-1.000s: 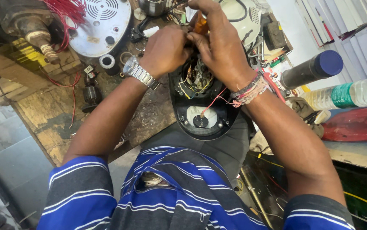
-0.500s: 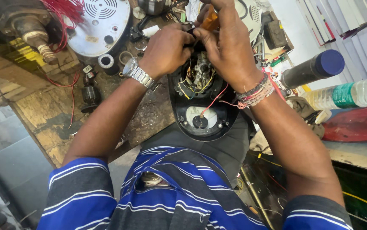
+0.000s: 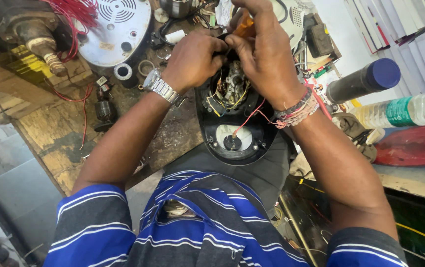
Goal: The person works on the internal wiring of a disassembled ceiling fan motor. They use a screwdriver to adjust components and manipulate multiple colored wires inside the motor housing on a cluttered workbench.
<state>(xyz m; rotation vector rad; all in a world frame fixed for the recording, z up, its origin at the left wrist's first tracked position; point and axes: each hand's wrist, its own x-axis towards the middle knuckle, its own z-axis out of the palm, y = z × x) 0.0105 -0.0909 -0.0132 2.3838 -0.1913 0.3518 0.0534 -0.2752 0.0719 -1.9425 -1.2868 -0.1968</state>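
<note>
An opened black appliance base rests against my lap at the bench edge, its wiring and metal parts exposed, with a red wire running to a round black part on a white disc. My left hand, with a metal watch on its wrist, pinches at the wires on the upper left of the opening. My right hand, with thread bracelets on its wrist, is closed around an orange-handled tool above the same spot. The fingertips of both hands meet over the wiring.
A worn wooden bench holds a round white vented cover, a motor with red wire, small rings and parts. To the right lie a dark cylinder with a blue cap, a clear plastic bottle and a red lid.
Both hands have shifted slightly up toward the far end of the opened base. The orange-handled tool stays in my right hand.
</note>
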